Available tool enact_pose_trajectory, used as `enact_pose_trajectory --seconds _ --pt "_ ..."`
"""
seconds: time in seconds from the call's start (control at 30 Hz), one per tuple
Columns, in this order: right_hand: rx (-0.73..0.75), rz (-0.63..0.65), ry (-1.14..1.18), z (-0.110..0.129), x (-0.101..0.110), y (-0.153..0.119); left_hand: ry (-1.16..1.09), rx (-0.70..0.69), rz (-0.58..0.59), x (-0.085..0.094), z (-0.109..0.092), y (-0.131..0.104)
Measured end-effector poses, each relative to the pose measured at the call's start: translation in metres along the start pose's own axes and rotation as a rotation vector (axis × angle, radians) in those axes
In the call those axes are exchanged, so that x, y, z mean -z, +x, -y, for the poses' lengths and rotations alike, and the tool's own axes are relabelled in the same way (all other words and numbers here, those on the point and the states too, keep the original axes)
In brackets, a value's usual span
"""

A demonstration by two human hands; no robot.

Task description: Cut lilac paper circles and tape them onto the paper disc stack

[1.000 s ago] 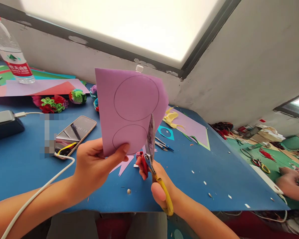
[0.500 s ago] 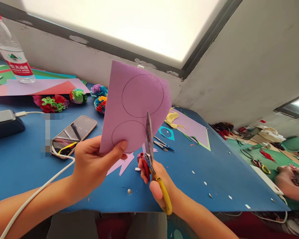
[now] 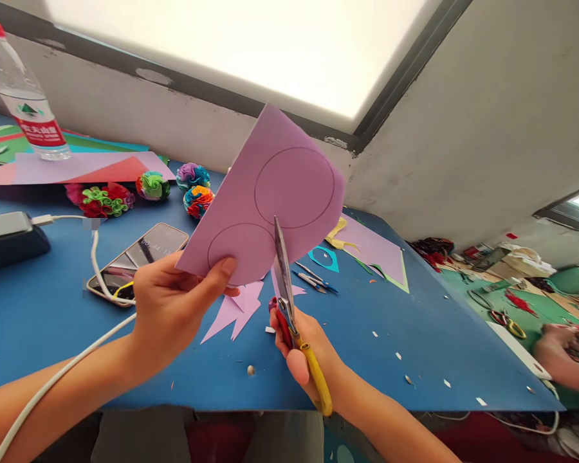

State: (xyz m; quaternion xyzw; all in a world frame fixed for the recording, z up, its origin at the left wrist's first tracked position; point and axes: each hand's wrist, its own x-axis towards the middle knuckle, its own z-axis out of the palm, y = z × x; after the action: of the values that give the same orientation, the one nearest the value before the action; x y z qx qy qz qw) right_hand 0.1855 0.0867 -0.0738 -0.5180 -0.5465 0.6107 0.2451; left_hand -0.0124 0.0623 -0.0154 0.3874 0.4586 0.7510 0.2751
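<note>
My left hand pinches the lower left part of a purple sheet between thumb and fingers. Two circles are drawn on the sheet, and its lower circle has a cut edge at the right. In my right hand is a pair of scissors with red and yellow handles, its blades pointing up at the sheet's right lower edge, between the two circles. Purple paper scraps lie on the blue table under the sheet.
A phone with a white cable, ruffled paper balls and a water bottle stand left. Pens, a cyan piece and yellow scraps lie right. Another person's hands are at far right.
The purple sheet has tilted clockwise, its top moving right, and my left hand has shifted slightly left. The scissors have moved a little left at the tips.
</note>
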Motion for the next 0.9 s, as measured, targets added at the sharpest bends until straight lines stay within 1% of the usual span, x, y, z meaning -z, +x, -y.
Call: enact_pose_trajectory --seconds 0.13,0.27,0.33,0.43,0.6,0.77,0.9 --pt "0.091 0.003 -0.086 -0.008 0.004 0.001 -0.002 0.034 -0.004 -0.001 -0.001 0.002" --pt "0.118 0.019 -0.102 -0.009 0.003 0.0 -0.059 0.025 -0.021 -0.001 0.002 0.003" --pt "0.101 0.016 -0.089 -0.005 0.001 -0.001 -0.069 -0.001 -0.021 0.0 0.004 0.003" --pt "0.039 0.015 -0.047 0.002 -0.002 -0.003 -0.074 -0.011 -0.013 0.002 0.006 0.004" --pt "-0.005 0.046 0.001 0.014 -0.004 -0.006 -0.116 0.022 -0.009 0.003 0.001 0.005" --pt "-0.025 0.029 0.027 0.015 -0.005 -0.006 -0.19 0.041 -0.003 0.004 -0.001 0.007" --pt "-0.017 0.065 0.029 0.015 -0.005 -0.006 -0.204 0.045 -0.004 0.004 -0.001 0.008"
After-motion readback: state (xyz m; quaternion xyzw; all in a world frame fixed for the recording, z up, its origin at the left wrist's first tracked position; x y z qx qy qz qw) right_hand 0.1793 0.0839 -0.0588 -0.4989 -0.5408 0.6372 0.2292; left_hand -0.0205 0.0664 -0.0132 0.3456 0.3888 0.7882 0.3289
